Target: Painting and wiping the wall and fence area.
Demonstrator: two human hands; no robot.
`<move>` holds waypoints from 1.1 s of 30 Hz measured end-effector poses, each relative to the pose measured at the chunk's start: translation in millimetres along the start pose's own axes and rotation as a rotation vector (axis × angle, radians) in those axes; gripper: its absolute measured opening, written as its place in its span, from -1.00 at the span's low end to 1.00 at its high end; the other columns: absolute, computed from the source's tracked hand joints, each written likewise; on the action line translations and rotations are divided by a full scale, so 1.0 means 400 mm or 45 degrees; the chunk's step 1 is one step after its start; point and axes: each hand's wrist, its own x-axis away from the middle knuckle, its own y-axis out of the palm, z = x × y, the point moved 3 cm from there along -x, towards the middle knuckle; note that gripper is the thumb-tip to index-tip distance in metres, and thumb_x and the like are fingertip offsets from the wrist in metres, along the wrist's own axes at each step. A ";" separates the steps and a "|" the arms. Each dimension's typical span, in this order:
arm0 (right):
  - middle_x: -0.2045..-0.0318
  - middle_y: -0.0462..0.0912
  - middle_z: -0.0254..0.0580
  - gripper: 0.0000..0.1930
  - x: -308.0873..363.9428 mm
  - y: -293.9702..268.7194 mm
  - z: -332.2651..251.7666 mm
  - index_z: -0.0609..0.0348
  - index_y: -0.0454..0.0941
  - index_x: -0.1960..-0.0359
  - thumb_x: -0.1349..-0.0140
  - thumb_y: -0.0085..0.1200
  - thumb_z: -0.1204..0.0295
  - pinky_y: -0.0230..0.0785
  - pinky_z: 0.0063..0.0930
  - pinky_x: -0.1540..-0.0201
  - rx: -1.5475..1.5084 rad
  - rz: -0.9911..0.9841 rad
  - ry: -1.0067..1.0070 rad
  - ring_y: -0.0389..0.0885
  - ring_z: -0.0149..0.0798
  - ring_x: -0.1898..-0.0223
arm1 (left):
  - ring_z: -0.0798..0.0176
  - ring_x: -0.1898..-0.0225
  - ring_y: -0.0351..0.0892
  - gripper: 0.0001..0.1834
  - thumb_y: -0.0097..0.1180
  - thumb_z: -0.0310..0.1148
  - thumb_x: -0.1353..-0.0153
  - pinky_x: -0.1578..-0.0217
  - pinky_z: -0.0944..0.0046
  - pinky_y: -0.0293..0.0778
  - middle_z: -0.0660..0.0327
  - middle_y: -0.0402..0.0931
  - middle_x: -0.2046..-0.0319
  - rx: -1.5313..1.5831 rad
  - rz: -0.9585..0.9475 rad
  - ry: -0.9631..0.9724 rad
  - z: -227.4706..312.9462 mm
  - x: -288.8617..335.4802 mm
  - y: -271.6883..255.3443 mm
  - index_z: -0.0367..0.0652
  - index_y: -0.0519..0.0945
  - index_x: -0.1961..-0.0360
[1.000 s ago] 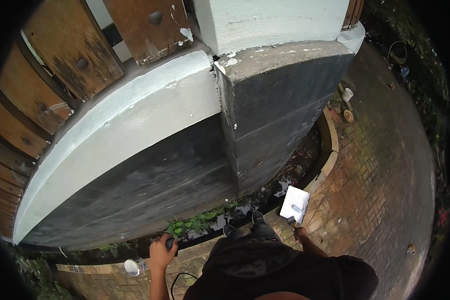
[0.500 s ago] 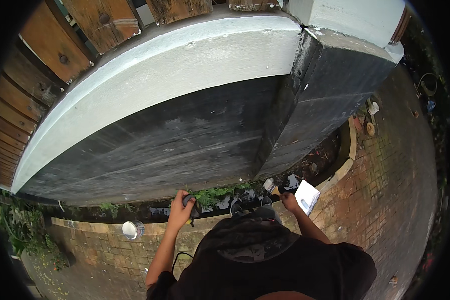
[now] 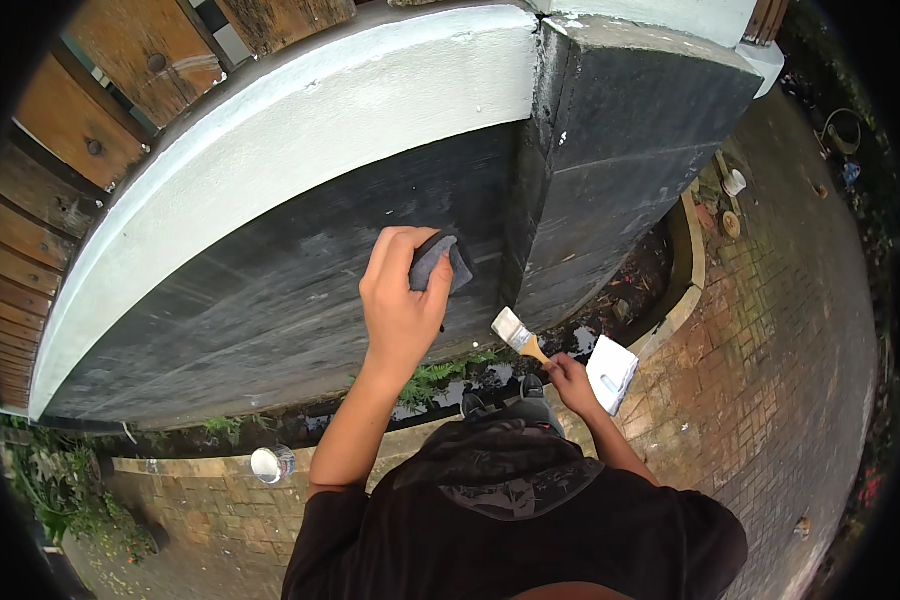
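Note:
My left hand point(image 3: 400, 295) is raised in front of the dark grey wall point(image 3: 340, 240), its fingers closed round a dark grey pad point(image 3: 444, 262). Whether the pad is a sponge or a folded cloth I cannot make out. Lower and to the right, my right hand point(image 3: 570, 382) grips the wooden handle of a flat paintbrush point(image 3: 520, 337). White covers the brush's bristles, which point up and left toward the wall, apart from it. Beside that hand lies a white flat rectangular thing point(image 3: 610, 372) with an oval slot.
A white painted band point(image 3: 300, 150) curves along the wall's top, under brown wooden slats point(image 3: 100, 90). To the right juts a dark pillar point(image 3: 620, 150). A narrow trough with ferns point(image 3: 430, 388) runs along the wall's foot. A tub of white paint point(image 3: 267, 464) stands on the paving at left.
My left hand has risen up and right with the dark grey pad. My right hand has shifted slightly up, and the brush is seen more fully. The view has tilted a little.

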 end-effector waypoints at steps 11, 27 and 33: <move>0.68 0.24 -0.53 -0.82 0.014 -0.104 -0.063 0.24 0.44 0.35 -0.35 -0.11 0.40 -0.02 -0.64 0.58 -0.417 0.089 0.080 0.13 -0.61 0.63 | 0.07 0.56 0.50 -0.74 0.32 -0.52 0.16 0.58 0.21 0.38 0.18 0.46 0.55 -0.324 0.404 0.313 0.072 -0.194 0.145 -0.19 0.42 0.51; 0.70 0.24 -0.53 -0.84 -0.052 -0.162 0.055 0.23 0.45 0.34 -0.34 -0.10 0.41 -0.02 -0.63 0.62 -0.330 -0.054 0.105 0.14 -0.61 0.66 | 0.47 0.61 0.27 -0.72 0.22 -0.53 -0.03 0.56 0.44 0.27 0.22 0.40 0.64 -0.102 0.621 0.015 0.071 -0.177 0.148 -0.21 0.29 0.52; 0.70 0.24 -0.53 -0.84 -0.079 -0.187 0.085 0.24 0.46 0.34 -0.33 -0.10 0.41 -0.01 -0.63 0.61 -0.315 -0.128 0.112 0.14 -0.61 0.66 | 0.22 0.39 0.38 -0.71 0.19 -0.61 0.06 0.30 0.26 0.33 0.12 0.41 0.39 -0.275 0.785 0.091 0.087 -0.165 0.158 -0.21 0.26 0.48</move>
